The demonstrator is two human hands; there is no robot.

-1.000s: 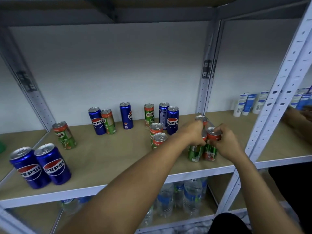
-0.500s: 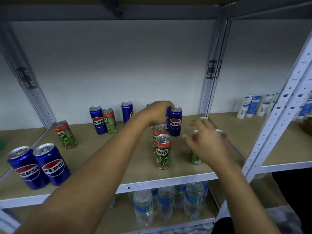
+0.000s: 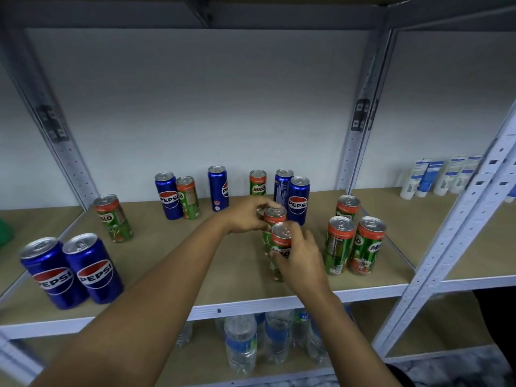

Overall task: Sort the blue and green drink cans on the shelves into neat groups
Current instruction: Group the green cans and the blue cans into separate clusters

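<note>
Two blue cans (image 3: 71, 270) stand far left on the shelf (image 3: 173, 263). Left hand (image 3: 247, 216) curls round the rear green can (image 3: 275, 216); right hand (image 3: 300, 258) grips the front green can (image 3: 281, 241). Packed tight, one could topple its neighbour.

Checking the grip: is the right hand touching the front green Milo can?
Touching. The head view shows the right hand wrapped round the front green Milo can.

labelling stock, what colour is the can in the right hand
Green with an orange-red top band, the Milo can in the right hand; head view.
</note>
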